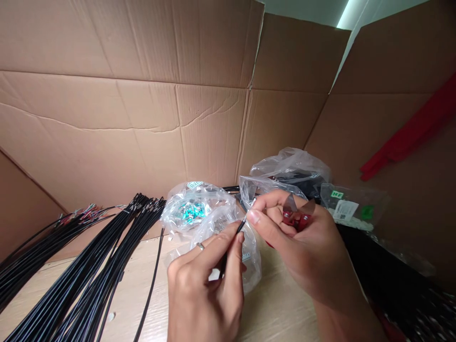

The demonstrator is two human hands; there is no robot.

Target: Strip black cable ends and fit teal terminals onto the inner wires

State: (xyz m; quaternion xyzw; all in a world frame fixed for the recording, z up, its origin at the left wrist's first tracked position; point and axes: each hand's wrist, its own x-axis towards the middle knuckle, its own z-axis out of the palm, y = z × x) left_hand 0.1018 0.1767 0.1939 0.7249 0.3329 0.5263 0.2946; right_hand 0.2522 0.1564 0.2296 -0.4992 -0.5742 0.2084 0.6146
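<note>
Pinching one smooth black cable (242, 225) between fingertips, the left hand (204, 280) meets the right hand (308, 247), which grips its pale tip (245, 218) and tucks one red tool (296, 220) inside; beyond, one crinkled clear bag (170, 216) of green pieces (191, 213), then creased cardboard (149, 109)

So on your left hand (210, 280) you've got a slim, silvery ring (200, 246), a plain-looking band near the base of one finger, though it's too small to make out any detail. Your right hand (302, 242) is ungloved, same as the left, and your right forearm (344, 304) is bare right down to the frame edge.
</note>
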